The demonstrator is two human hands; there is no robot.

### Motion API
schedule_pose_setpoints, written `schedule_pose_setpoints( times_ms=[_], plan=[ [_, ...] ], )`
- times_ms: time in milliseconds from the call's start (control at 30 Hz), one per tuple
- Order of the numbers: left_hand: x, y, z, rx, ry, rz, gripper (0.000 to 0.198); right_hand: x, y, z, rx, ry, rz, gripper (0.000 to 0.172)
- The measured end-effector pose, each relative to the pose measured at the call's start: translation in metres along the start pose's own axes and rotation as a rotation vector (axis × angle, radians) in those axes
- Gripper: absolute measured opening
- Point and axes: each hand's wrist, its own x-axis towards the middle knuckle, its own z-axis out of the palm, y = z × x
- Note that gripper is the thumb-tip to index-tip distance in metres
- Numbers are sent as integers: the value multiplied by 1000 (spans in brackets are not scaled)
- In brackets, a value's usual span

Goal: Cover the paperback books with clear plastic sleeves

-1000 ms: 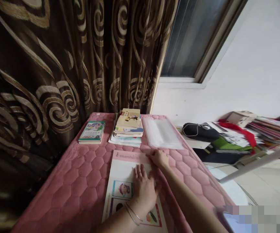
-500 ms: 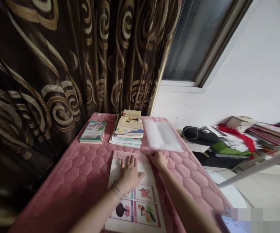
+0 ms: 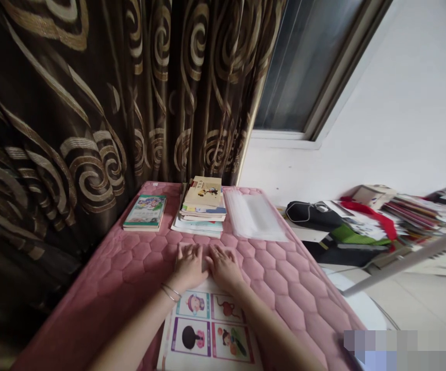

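A picture book point(image 3: 192, 337) with framed colour drawings lies on the pink quilted cover point(image 3: 284, 299), right in front of me. My left hand point(image 3: 190, 265) rests flat on its far end, fingers stretched out, with thin bracelets at the wrist. Close beside it, my right hand point(image 3: 223, 265) also lies on the far part of the book, fingers extended. The thumbs come near each other. Both hands and forearms cover much of the upper page and its right side.
Beyond the hands are a green-edged book point(image 3: 144, 212), a stack of books point(image 3: 203, 206) and a pile of clear plastic sleeves point(image 3: 257, 215). A patterned curtain point(image 3: 161, 93) hangs at the back left. Papers and a black bag point(image 3: 313, 214) lie at the right, by a grey bar point(image 3: 404, 263).
My right hand has moved left from the book's far right corner onto its page, beside my left hand. My left hand has shifted slightly left, uncovering another drawing.
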Motion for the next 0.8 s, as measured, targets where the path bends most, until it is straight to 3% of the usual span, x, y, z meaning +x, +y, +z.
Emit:
schedule_pose_setpoints(
  times_ms=[100,333,500,600,700,800],
  plan=[
    [-3,-15,1,27,6,-83,69,-3,16,-4,-34,18,116,53],
    [-15,-40,-4,92,-12,-201,71,-8,39,-5,-129,13,286,57],
    [-15,-42,-3,108,-14,-205,73,-6,35,-12,-150,11,303,57],
    [-21,-30,-10,123,-7,-193,62,-2,32,-24,-176,1,260,48],
    [-47,-2,-10,127,53,-79,49,5,31,-32,-169,7,174,40],
    [-90,31,16,111,102,291,39,16,33,-35,-72,-20,87,36]
  ],
)
